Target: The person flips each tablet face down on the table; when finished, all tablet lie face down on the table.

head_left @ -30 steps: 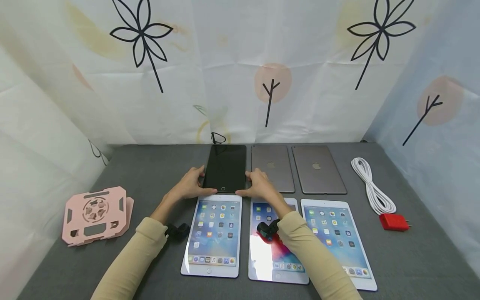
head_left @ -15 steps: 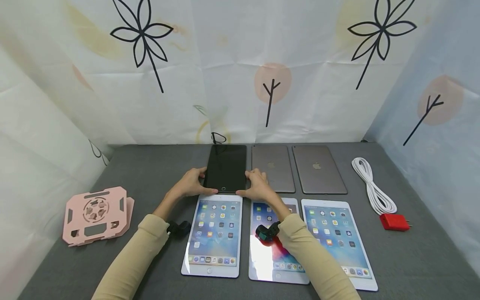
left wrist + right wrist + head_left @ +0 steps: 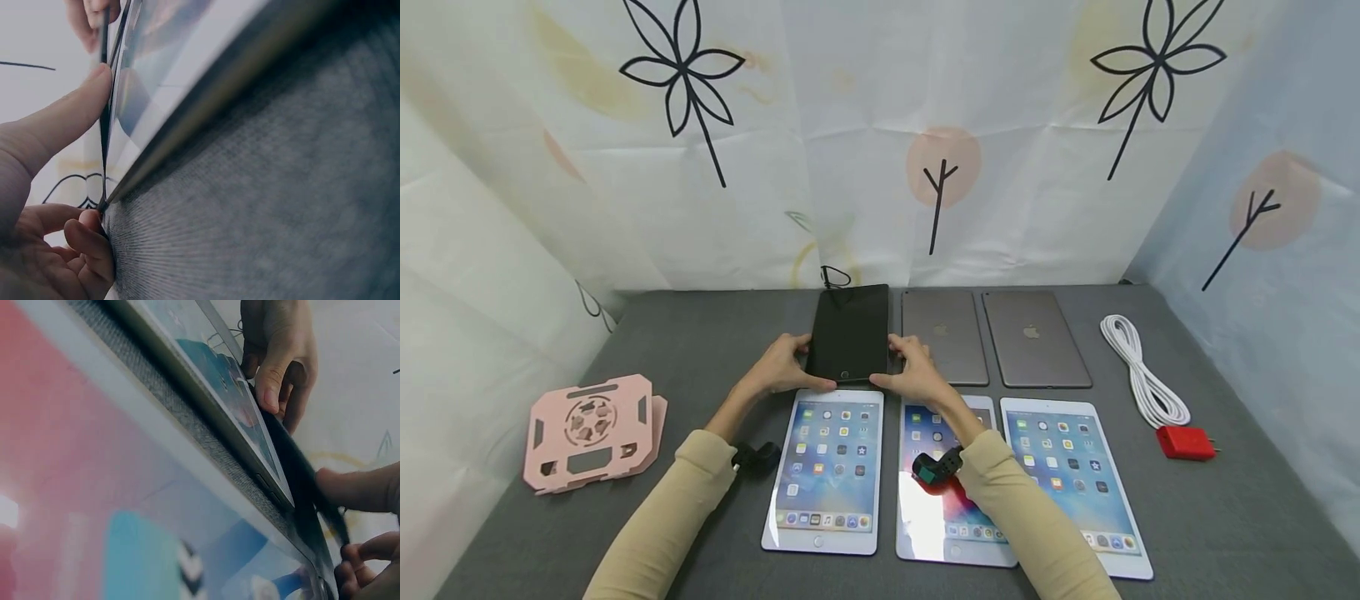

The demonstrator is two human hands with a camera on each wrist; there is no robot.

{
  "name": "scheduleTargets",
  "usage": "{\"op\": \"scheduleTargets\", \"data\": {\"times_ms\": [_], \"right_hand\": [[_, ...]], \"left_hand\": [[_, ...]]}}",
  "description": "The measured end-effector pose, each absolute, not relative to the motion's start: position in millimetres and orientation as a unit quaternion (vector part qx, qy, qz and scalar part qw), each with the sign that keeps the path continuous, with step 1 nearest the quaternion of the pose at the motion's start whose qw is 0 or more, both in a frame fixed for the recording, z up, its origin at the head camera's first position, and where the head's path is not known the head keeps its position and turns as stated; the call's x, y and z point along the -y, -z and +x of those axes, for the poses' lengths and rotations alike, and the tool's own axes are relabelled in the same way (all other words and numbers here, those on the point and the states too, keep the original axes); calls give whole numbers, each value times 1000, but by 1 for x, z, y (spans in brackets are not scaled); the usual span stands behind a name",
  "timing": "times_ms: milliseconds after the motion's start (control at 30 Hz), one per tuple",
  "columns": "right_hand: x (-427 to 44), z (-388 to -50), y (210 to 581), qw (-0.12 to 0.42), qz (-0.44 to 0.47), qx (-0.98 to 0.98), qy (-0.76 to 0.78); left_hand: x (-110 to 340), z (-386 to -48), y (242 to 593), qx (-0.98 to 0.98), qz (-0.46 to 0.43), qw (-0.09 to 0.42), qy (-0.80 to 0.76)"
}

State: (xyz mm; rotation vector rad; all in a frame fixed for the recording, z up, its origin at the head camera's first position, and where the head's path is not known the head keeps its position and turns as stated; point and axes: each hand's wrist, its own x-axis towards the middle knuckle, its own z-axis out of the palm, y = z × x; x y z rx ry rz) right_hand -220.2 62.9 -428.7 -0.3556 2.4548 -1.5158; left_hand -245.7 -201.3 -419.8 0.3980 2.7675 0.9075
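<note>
A tablet with a dark screen (image 3: 850, 329) is at the back of the table, screen up, its home button toward me. My left hand (image 3: 784, 367) grips its left edge and near corner, thumb on the front. Opposite, my right hand (image 3: 916, 371) holds the right edge the same way. In the left wrist view the dark tablet (image 3: 105, 131) appears as a thin edge between thumb and fingers, raised slightly off the cloth. Just below the hands lies a white tablet with a lit screen (image 3: 831, 458). Two grey tablets (image 3: 942, 333) (image 3: 1037, 337) lie face down to the right.
Two more lit white tablets (image 3: 917, 508) (image 3: 1067, 458) lie at the front, partly under my right forearm. A pink slotted stand (image 3: 591, 433) is at left. A coiled white cable (image 3: 1142, 375) and red charger plug (image 3: 1186, 443) are at right. Curtains enclose the table.
The dark tablet has risen slightly off the table and shifted a little left, with both hands still holding its sides. The other things have stayed in place.
</note>
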Motion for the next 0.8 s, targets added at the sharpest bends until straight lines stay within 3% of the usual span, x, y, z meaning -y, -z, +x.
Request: {"op": "scheduleTargets", "data": {"times_ms": [300,800], "right_hand": [[-56,-223,432,158,-178,-694,680],[-58,-218,425,135,-146,-693,693]], "left_hand": [[203,-245,419,-932,128,104,-322],[195,-241,415,-932,112,105,-329]]}}
